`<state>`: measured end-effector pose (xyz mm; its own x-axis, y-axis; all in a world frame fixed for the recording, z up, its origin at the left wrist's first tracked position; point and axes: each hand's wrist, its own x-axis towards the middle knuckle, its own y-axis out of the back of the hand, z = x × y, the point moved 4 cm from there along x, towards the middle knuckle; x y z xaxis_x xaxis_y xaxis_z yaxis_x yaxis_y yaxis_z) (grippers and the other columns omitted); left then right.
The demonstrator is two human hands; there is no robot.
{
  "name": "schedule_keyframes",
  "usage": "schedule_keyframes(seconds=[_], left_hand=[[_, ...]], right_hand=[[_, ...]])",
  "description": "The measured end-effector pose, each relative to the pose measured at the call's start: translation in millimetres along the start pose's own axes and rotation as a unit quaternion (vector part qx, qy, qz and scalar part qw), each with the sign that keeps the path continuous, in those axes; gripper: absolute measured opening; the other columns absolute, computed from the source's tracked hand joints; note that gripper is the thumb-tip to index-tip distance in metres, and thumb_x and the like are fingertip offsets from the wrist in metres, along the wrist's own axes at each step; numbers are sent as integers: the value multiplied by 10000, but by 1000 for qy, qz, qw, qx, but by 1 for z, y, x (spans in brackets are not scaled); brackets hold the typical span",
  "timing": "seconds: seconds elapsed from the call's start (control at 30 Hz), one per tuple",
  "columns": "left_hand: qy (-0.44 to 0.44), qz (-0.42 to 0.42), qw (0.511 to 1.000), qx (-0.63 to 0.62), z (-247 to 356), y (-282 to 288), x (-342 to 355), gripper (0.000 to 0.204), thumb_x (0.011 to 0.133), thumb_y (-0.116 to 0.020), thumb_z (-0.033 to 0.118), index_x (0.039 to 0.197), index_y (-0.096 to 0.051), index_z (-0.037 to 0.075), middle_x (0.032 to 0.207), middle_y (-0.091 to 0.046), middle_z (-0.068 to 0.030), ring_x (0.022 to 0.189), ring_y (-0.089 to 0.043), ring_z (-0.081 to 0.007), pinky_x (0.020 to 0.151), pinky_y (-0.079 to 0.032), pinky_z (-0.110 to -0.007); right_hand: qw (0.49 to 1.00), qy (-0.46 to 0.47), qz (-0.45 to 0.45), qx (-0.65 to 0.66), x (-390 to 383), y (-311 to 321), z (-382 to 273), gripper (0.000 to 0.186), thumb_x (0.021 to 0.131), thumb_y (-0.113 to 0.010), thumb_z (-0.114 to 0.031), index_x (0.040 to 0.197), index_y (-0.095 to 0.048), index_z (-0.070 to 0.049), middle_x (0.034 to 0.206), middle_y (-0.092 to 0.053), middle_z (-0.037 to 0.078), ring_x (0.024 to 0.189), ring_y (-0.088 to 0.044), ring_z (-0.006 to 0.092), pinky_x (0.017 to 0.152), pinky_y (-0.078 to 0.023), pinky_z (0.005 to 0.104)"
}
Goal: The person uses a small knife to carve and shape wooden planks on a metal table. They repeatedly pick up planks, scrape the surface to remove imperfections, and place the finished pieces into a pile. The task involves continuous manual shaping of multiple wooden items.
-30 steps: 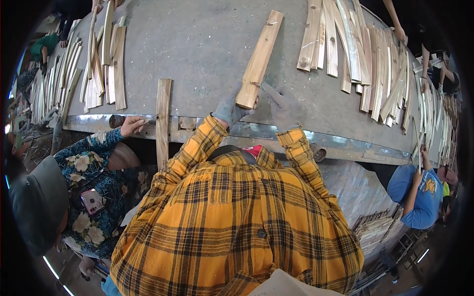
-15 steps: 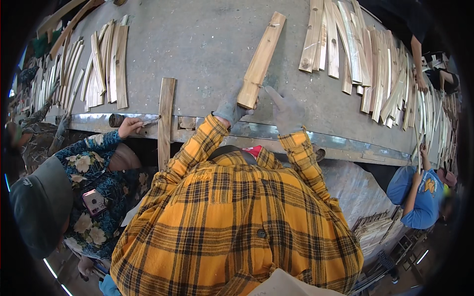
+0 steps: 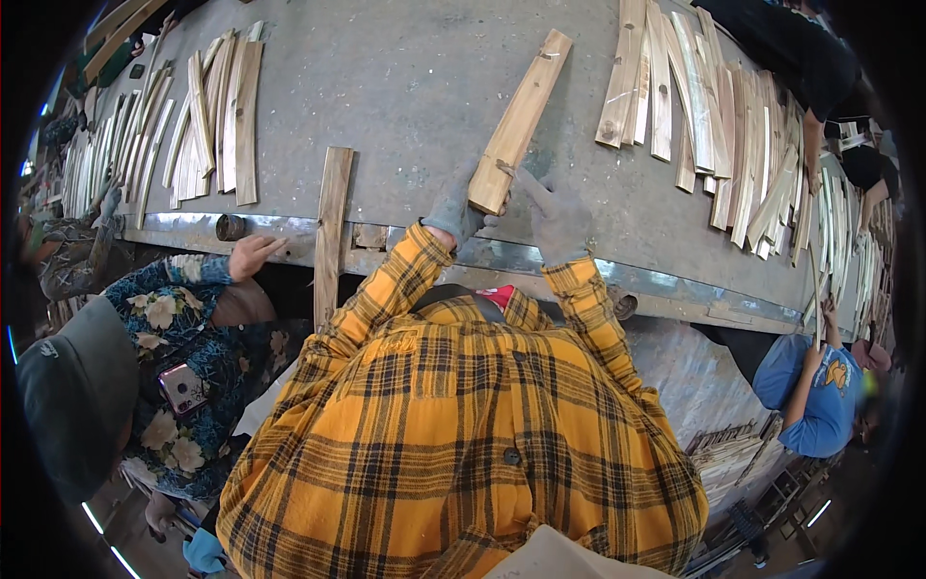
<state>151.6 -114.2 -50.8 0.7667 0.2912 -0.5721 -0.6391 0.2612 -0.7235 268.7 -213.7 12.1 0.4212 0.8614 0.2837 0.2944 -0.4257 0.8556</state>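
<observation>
My left hand (image 3: 455,206) in a grey glove is closed on the near end of a tilted wooden plank (image 3: 526,111), with fingertips showing under it. My right hand (image 3: 552,214), also gloved, is beside the plank, index finger pointing at a dark mark on its lower part. Its fingers look partly closed around something small and thin that I cannot make out at the plank's edge. A separate plank (image 3: 332,222) lies across the metal edge of the table (image 3: 405,77), left of my hands.
Piles of slats lie at left (image 3: 227,116) and right (image 3: 680,106). A co-worker's hand (image 3: 253,256) is by the separate plank. A co-worker in blue (image 3: 815,386) holds a slat at right; another in dark clothing (image 3: 815,58) leans over the table.
My held plank has shifted slightly right and down. The left co-worker's hand has moved back from the separate plank. The co-worker in dark clothing leans further over the right pile.
</observation>
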Motion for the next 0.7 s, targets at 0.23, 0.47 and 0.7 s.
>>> schedule_keyframes(seconds=[0.23,0.47,0.7], left_hand=[[-3,-10,1000,12,-1,-4,-5,581,930,-408,570,1204,-527,72,859,-592,-115,667,-584,-220,459,-406,-267],[-6,18,996,82,3,-6,-13,472,922,-511,424,1184,-519,31,869,-604,-109,688,-593,-206,470,-417,-262],[-15,12,991,135,7,-27,-34,320,821,-592,133,1117,-542,21,882,-603,-66,727,-597,-158,539,-438,-247]], right_hand=[[999,-36,-12,29,4,1,3,373,789,-613,-84,1088,-665,-300,837,-608,20,667,-604,258,600,-499,370],[846,-247,-93,464,-3,-15,23,414,805,-584,24,1139,-684,-201,839,-606,78,679,-589,215,632,-496,299],[986,3,34,164,4,9,-10,447,800,-574,27,1192,-647,-176,864,-602,95,765,-604,232,684,-493,326]])
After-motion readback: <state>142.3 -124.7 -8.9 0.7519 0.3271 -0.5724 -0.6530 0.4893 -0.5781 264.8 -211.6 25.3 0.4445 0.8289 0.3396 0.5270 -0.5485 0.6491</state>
